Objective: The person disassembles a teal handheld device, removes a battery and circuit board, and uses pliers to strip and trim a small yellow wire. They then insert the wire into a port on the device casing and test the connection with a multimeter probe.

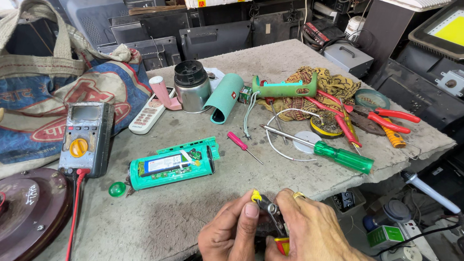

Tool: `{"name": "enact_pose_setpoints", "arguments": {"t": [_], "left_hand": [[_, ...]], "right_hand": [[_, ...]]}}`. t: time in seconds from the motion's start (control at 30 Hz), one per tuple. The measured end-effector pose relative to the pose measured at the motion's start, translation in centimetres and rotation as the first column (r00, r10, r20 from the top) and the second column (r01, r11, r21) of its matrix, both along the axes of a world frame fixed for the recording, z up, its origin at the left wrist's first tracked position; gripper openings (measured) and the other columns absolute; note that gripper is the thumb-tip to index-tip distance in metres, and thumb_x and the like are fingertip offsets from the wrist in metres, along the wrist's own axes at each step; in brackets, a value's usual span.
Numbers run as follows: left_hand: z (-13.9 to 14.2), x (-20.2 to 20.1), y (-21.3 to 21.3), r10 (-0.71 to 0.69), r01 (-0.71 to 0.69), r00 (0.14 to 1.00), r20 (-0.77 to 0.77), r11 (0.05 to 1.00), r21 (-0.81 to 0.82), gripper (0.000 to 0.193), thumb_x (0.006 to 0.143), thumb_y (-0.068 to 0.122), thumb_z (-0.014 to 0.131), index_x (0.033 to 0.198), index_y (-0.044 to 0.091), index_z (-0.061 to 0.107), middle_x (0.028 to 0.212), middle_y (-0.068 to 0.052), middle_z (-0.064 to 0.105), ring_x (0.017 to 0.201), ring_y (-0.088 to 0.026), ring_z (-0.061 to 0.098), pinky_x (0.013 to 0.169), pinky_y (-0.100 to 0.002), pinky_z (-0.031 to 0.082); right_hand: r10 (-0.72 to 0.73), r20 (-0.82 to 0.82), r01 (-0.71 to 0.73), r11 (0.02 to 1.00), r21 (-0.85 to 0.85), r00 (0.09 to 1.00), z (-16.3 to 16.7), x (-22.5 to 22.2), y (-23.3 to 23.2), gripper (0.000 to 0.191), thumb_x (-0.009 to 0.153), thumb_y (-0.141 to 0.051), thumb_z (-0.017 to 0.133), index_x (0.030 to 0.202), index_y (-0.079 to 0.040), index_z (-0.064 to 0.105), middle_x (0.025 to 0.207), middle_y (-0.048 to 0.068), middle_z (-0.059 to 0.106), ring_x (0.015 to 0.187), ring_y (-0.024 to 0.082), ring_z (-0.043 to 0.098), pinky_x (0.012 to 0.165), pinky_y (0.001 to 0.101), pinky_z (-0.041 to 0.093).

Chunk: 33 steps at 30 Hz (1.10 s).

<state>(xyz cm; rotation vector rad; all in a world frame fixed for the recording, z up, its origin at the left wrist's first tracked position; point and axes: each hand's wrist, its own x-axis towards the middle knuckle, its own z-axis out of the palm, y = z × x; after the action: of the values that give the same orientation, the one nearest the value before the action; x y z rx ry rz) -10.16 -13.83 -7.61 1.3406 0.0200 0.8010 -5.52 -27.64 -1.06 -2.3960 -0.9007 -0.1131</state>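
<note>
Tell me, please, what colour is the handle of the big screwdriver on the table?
The screwdriver handle is translucent green, seen in the head view, the only view.

At the near edge of the table (184, 234) the left hand (231, 239) and the right hand (311, 238) meet around a small tool (271, 212). Behind them lies the opened speaker body (172, 167), with the multimeter (87, 139) to its left and the large screwdriver (326, 150) to its right. The bag (43, 99) is behind the multimeter, and the pliers (386, 120) lie far right.
</note>
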Motion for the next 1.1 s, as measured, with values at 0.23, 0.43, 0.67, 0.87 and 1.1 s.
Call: {"name": "enact_pose_setpoints", "arguments": {"t": [0.23, 0.43, 0.67, 0.87, 1.1], "left_hand": [[0.9, 0.0, 0.7, -0.043, 0.041, 0.999, 0.019, 0.996, 0.083, 0.021, 0.098, 0.006, 0.065, 0.111, -0.005, 0.077, 0.083, -0.01, 0.077, 0.072, -0.013, 0.074, 0.066, -0.026, 0.061], [1.2, 0.2, 0.7, -0.012, -0.001, 0.998, 0.069, 0.985, 0.175, 0.019, 0.1, 0.004, 0.063, 0.111, -0.005, 0.075, 0.082, -0.009, 0.075, 0.07, -0.011, 0.072, 0.064, -0.024, 0.06], [0.9, 0.3, 0.8, -0.081, 0.076, 0.996, 0.042, 0.992, 0.097, 0.02, 0.096, 0.006, 0.069, 0.111, -0.005, 0.076, 0.083, -0.009, 0.075, 0.071, -0.012, 0.073, 0.065, -0.025, 0.062], [0.2, 0.4, 0.6, -0.177, 0.167, 0.982, -0.07, 0.977, -0.131, 0.022, 0.09, 0.005, 0.074, 0.107, -0.008, 0.077, 0.086, -0.009, 0.076, 0.072, -0.013, 0.073, 0.065, -0.027, 0.062], [-0.3, 0.6, 0.4, -0.203, 0.188, 0.977, -0.059, 0.962, -0.198, 0.024, 0.096, 0.008, 0.068, 0.112, -0.007, 0.076, 0.085, -0.008, 0.074, 0.071, -0.011, 0.07, 0.065, -0.026, 0.06]], "right_hand": [[0.031, -0.117, -0.049, 0.987, -0.151, 0.993, 0.6, 0.4, -0.1, 0.048, 0.061, -0.021, 0.081, 0.097, -0.004, 0.053, 0.079, 0.021, 0.065, 0.073, 0.044, 0.067, 0.065, 0.0525, 0.052], [0.147, -0.19, -0.161, 0.985, -0.064, 0.971, 1.0, 0.7, -0.5, 0.049, 0.062, -0.021, 0.079, 0.098, 0.0, 0.055, 0.072, 0.021, 0.063, 0.071, 0.044, 0.064, 0.061, 0.0523, 0.047], [0.17, -0.34, -0.167, 0.985, 0.038, 0.925, 1.5, 0.7, -0.6, 0.052, 0.059, -0.02, 0.075, 0.103, 0.001, 0.056, 0.069, 0.021, 0.063, 0.069, 0.042, 0.066, 0.06, 0.049, 0.047], [0.105, -0.372, -0.128, 0.991, -0.037, 0.922, 1.7, 0.5, -0.6, 0.051, 0.059, -0.02, 0.077, 0.102, 0.001, 0.056, 0.072, 0.022, 0.065, 0.074, 0.04, 0.068, 0.063, 0.0481, 0.048], [0.228, -0.426, -0.204, 0.974, 0.103, 0.875, 0.1, 0.9, -1.6, 0.06, 0.068, -0.021, 0.076, 0.12, 0.002, 0.056, 0.102, 0.018, 0.07, 0.1, 0.03, 0.069, 0.085, 0.04, 0.053]]}}
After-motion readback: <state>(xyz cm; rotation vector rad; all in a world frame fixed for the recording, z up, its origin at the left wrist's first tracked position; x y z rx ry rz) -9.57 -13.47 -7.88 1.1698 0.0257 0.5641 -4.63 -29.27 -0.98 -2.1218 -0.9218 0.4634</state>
